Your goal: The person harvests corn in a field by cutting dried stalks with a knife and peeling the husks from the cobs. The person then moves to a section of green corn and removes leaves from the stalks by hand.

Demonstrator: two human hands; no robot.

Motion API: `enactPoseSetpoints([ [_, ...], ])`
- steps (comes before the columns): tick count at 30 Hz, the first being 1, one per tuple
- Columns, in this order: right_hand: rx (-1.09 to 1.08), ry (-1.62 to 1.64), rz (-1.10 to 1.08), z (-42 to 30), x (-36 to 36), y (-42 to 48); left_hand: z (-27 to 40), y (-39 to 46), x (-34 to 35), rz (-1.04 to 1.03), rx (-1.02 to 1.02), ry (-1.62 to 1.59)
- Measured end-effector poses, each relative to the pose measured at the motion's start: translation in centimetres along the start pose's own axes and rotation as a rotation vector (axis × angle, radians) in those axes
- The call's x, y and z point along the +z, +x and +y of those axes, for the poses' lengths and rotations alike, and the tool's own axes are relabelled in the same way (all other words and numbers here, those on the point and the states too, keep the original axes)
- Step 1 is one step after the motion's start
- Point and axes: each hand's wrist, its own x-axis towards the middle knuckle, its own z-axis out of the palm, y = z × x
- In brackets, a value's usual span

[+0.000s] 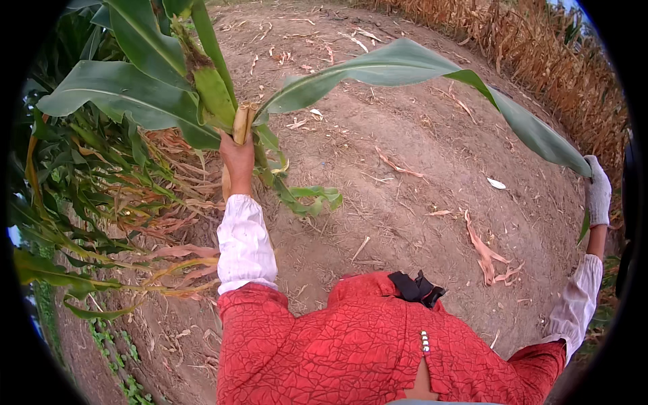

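Observation:
My bare left hand is closed around pale, hollow-ended sticks, held up against a green maize plant. Just above the fist, an ear of maize in its green husk with brown silk stands beside the stalk. Whether the fingers also grip the stalk is hidden. At the far right, my right hand, in a pale knitted glove, grips the outer end of a long maize leaf. The leaf arches across from the plant to the glove, and a bit of its tip hangs below the hand.
Dense green maize plants line the left side. Dry, brown maize stalks stand at the upper right. Bare soil between them carries scattered dry husks and a small white scrap. Low green seedlings grow at the lower left.

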Motion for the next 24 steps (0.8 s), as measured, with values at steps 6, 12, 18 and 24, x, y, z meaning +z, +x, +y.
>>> enactPoseSetpoints([
  [6,-0.003,0.116,-0.005,1.2,1.8,1.2,1.5,0.1,-0.1,0.035,-0.020,0.012],
  [12,0.104,0.139,-0.018,1.9,4.4,0.6,1.9,0.1,-0.2,0.119,0.059,0.103],
  [18,0.066,0.074,0.051,6.4,8.1,-1.5,1.3,0.3,0.3,0.086,0.023,0.085],
  [24,0.202,0.304,-0.005,9.8,13.7,-3.6,0.4,1.0,1.8,0.063,-0.017,0.046],
])
